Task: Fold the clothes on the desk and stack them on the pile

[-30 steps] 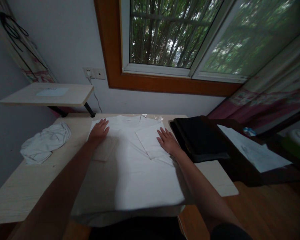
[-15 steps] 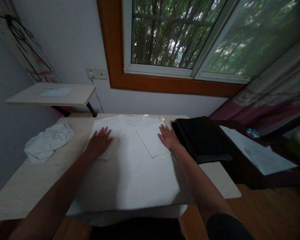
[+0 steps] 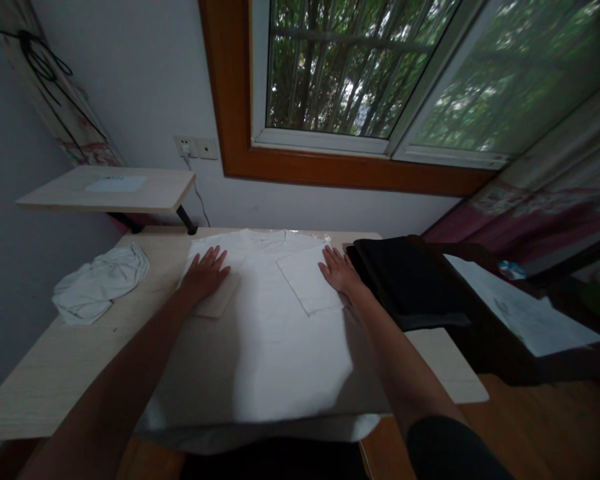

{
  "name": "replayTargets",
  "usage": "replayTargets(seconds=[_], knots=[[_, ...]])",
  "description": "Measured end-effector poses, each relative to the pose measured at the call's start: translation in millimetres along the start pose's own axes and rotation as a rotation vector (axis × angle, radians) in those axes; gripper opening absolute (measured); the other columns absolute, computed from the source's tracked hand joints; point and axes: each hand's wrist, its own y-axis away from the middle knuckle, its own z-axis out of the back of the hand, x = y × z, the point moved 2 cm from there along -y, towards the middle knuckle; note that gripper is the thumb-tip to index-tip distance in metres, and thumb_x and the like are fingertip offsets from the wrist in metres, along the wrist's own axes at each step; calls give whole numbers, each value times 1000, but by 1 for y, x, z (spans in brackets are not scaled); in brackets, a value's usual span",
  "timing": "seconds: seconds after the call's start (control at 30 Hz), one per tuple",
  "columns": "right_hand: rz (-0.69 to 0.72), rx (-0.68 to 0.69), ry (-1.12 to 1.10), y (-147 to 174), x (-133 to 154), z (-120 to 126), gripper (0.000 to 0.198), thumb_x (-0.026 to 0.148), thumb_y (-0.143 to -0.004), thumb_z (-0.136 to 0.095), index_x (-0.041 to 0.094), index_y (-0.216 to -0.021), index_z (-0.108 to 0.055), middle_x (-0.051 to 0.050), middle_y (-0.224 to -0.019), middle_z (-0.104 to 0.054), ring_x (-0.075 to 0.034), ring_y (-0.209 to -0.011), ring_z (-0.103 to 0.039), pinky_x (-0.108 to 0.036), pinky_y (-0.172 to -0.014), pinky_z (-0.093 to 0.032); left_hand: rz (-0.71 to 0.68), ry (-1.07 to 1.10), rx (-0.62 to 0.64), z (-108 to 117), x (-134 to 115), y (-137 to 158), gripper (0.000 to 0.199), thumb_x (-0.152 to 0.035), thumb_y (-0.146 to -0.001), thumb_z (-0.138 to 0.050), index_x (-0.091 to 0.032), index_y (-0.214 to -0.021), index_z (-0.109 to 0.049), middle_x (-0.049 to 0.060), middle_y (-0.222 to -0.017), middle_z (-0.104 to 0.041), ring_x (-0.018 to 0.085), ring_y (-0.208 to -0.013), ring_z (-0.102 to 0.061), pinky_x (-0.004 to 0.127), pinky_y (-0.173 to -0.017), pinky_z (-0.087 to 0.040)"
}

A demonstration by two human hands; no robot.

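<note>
The white shirt [image 3: 275, 353] lies spread on the bench [image 3: 55, 373], its lower part overhanging the near edge. We rest our left hand [image 3: 206, 273] and right hand [image 3: 340, 271] palm-down on its inward-folded sleeves [image 3: 303, 277], fingers extended, gripping nothing. We should press evenly, without dragging the folds.

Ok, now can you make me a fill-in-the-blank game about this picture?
1. The left hand and right hand are on a ____ shirt.
2. A crumpled cloth lies on the table at the person's ____ side.
3. The flat pile near the right hand is ____ in colour.
4. Through the window, the leaves look ____.
Missing words: white; left; black; green.
</note>
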Motion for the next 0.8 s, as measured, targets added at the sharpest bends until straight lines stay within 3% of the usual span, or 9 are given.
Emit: replayTargets(seconds=[0.57,0.8], knots=[[22,-47,0,-33,-8,-1,67,50,-106,-19,16,-163,-28,-9,-172,-20,-28,-158,-19,-52,-128,-17,-5,31,-40,1,-1,-20,62,-50,-105,-26,-20,-158,-38,13,-169,-29,29,-158,-24,55,-125,-20],[-51,-331,58,-1,13,11,57,35,-104,-28,7,-149,-50,-20,-159,-44,-37,-143,-43,-54,-119,-32,62,12,-103,5,-6,0,58,-41,-105,-28,-16,-154,-45,15,-165,-37,29,-154,-32,54,-125,-24]])
